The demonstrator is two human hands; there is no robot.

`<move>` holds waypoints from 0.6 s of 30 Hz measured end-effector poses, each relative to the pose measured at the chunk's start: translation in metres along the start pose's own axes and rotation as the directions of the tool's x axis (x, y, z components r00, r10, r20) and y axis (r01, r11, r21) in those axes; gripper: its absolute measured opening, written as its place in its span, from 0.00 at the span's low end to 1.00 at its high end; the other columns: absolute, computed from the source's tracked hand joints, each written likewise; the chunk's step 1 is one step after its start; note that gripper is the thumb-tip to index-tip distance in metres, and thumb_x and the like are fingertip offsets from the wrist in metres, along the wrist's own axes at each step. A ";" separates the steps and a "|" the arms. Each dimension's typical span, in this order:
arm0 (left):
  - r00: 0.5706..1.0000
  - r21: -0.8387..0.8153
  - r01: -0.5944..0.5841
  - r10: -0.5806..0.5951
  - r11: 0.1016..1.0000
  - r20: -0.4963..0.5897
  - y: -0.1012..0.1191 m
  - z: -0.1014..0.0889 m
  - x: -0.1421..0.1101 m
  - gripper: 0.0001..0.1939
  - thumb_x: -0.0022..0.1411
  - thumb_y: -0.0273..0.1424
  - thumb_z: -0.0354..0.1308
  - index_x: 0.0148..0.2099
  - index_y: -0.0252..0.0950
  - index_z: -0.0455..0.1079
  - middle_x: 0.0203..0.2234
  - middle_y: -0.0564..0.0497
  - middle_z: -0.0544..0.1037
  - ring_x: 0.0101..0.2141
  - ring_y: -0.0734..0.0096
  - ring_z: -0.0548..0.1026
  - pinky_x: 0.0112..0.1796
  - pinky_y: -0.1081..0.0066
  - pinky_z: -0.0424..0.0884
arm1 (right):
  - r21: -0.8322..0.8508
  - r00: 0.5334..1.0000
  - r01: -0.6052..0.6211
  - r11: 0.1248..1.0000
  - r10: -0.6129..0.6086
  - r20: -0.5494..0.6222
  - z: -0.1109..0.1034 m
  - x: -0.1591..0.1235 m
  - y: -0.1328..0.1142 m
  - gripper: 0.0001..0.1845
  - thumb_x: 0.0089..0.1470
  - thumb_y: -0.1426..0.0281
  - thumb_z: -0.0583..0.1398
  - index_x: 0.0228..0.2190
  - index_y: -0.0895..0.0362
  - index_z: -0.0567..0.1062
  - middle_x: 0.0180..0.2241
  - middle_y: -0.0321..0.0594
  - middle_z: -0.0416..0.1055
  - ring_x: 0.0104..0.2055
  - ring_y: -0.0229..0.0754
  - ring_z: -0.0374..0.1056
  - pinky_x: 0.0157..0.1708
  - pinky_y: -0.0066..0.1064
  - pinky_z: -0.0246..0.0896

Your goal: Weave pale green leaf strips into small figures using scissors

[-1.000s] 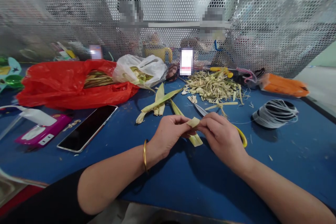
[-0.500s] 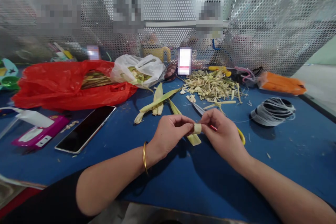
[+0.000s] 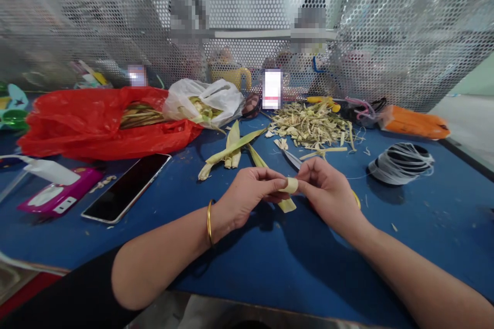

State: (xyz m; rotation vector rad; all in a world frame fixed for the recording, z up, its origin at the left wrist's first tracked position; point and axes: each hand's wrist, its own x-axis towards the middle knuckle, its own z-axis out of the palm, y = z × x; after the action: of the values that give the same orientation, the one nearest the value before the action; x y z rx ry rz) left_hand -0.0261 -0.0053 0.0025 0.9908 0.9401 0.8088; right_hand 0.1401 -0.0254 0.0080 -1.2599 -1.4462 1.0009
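Between my two hands is a small pale piece of folded or rolled dried leaf (image 3: 292, 185). My left hand (image 3: 252, 193), with a gold bangle at the wrist, pinches its left side between thumb and fingers. On its right side, my right hand (image 3: 324, 187) closes thumb and fingertips. Beneath the hands a longer leaf strip (image 3: 286, 206) lies on the blue table. Scissors lie partly under my right hand; a blade (image 3: 291, 159) and a bit of yellow handle (image 3: 357, 199) show. Crossed leaf strips (image 3: 235, 146) rest beyond my left hand.
Leaf scraps (image 3: 309, 126) are heaped at the back. A spool of clear line (image 3: 401, 163) and an orange packet (image 3: 415, 123) stand right. Left are a black phone (image 3: 127, 187), a purple box (image 3: 64, 193), a red bag (image 3: 77, 123) and a white bag (image 3: 227, 100). Perforated mesh (image 3: 250, 0) closes the back.
My hands have shifted very slightly, and the pale leaf piece sits a little higher and further right. The red spot by my right fingers no longer shows.
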 end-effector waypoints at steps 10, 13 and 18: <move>0.998 -0.055 0.059 -0.060 0.997 -0.004 0.001 0.002 0.001 0.13 0.46 0.35 0.70 0.32 0.32 0.75 0.26 0.47 0.79 0.26 0.73 0.76 0.30 0.75 0.70 | -0.123 0.987 0.159 0.980 -0.157 0.023 -0.001 -0.001 0.004 0.05 0.53 0.71 0.59 0.29 0.55 0.65 0.23 0.33 0.71 0.26 0.37 0.69 0.27 0.28 0.62; 0.997 -0.108 0.071 -0.074 0.992 -0.027 0.003 0.004 -0.001 0.13 0.44 0.35 0.70 0.30 0.32 0.75 0.24 0.50 0.77 0.26 0.75 0.74 0.30 0.76 0.68 | -0.383 0.928 0.358 0.852 -0.371 0.042 -0.003 -0.003 0.004 0.02 0.57 0.72 0.58 0.31 0.55 0.68 0.28 0.35 0.72 0.30 0.38 0.68 0.31 0.29 0.61; 0.996 -0.141 0.066 -0.074 0.988 -0.053 0.006 0.007 -0.005 0.11 0.45 0.33 0.69 0.29 0.33 0.74 0.22 0.54 0.73 0.25 0.78 0.70 0.27 0.78 0.65 | -0.559 0.807 0.561 0.611 -0.556 0.202 -0.006 -0.006 0.002 0.05 0.60 0.73 0.55 0.34 0.55 0.71 0.33 0.40 0.74 0.35 0.41 0.69 0.36 0.32 0.61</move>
State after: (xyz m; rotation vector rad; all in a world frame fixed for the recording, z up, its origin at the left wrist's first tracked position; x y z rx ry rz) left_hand -0.0223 -0.0099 0.0112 0.8122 0.9500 0.8362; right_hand 0.1465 -0.0307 0.0065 -1.0776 -2.0862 0.0969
